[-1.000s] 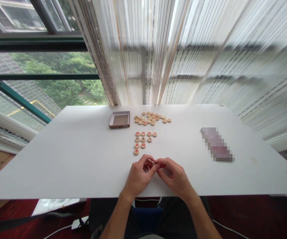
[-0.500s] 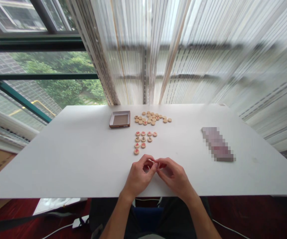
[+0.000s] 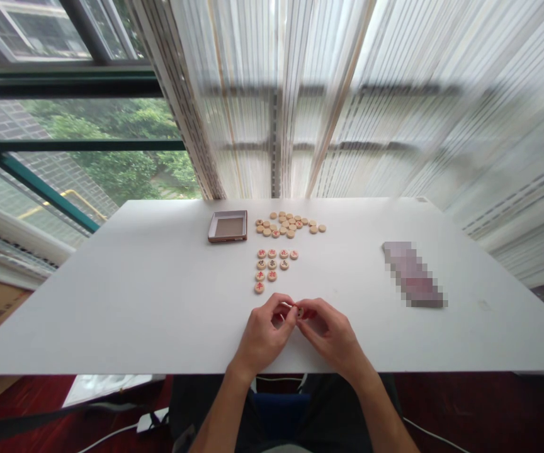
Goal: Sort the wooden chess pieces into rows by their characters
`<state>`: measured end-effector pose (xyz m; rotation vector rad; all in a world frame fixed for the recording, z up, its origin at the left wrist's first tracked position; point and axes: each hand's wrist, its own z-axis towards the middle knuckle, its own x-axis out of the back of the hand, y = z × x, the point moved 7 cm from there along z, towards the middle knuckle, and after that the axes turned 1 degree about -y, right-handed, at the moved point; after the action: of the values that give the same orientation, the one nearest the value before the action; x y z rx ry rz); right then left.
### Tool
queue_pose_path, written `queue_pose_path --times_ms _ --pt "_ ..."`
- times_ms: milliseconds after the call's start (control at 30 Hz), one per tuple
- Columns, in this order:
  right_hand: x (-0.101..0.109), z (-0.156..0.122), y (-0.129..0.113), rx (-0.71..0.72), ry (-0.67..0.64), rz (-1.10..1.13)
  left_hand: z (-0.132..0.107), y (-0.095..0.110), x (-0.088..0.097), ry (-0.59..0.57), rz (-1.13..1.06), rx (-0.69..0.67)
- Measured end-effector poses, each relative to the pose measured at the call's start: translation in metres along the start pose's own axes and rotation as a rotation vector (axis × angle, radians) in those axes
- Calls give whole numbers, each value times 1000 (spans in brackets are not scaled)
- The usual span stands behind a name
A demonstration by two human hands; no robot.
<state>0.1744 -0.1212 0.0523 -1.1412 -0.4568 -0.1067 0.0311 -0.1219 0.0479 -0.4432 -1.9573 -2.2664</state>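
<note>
Round disc [image 3: 300,313] turned, dark-marked face now tilted toward wearer; left fingers [image 3: 281,297] and right fingers [image 3: 314,304] pinching it.

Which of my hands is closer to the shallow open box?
Left. Your left hand is on the near side of the shallow open box, somewhat right; your right hand is farther right.
</note>
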Motion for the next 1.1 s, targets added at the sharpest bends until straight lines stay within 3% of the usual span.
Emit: queue_pose_path --times_ms 1100 --pt "5 1 11 -157 43 47 -2 6 -3 -55 172 -86"
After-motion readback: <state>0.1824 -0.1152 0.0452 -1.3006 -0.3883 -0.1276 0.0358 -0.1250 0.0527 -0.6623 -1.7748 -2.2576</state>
